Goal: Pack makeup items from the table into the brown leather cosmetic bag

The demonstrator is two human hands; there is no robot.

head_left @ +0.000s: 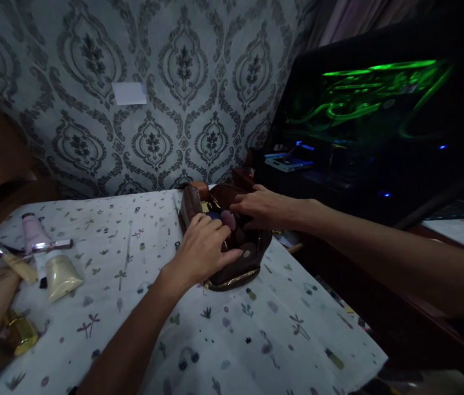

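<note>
A dark brown zippered bag [232, 274] lies open near the back edge of a patterned white cloth [133, 307]. My left hand [201, 247] rests over its near left side, thumb apart on the front rim and fingertips bent down into the opening. From the right, my right hand [259, 208] reaches over the far right side, its fingers inside the bag's mouth; what its fingertips touch is hidden. Between the hands a round pink item [228, 219] shows inside the bag, with a blue item [214, 215] beside it.
Several cosmetic tubes and bottles lie at the left, among them a pink tube [33, 230], a cream tube [61, 274] and a yellow bottle [21, 332]. A dark computer case [363, 137] with green lights stands at the right. Patterned wallpaper [182, 60] rises behind.
</note>
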